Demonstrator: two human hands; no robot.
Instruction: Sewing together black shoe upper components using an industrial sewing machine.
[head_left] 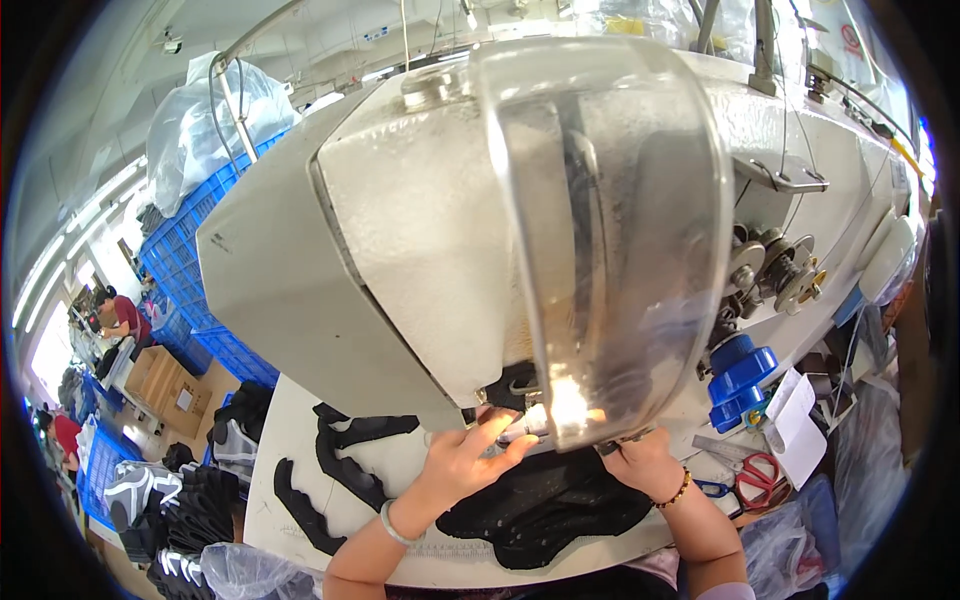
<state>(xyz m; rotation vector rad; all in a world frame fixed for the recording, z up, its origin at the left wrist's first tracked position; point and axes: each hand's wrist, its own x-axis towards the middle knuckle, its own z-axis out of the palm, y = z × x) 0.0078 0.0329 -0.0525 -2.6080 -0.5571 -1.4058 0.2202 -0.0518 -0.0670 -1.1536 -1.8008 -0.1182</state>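
A large cream sewing machine point(420, 210) fills the middle, with a clear curved guard point(640, 250) over its front. My left hand point(462, 468) is raised under the machine head, thumb and forefinger apart beside the lit needle area; the fingertips are partly hidden there. At the guard's lower edge, my right hand point(645, 465) has its fingers curled on the edge of a black fabric piece point(540, 510), though the guard partly covers them. That piece lies spread between both hands on the pale table point(400, 565).
Narrow black cut pieces point(350, 470) lie left of my left hand. Red-handled scissors point(762, 482), a metal ruler point(722, 446) and a blue knob point(740, 380) are at the right. Blue crates point(200, 240) and stacked black-and-white pieces point(150, 495) stand left; people work farther back.
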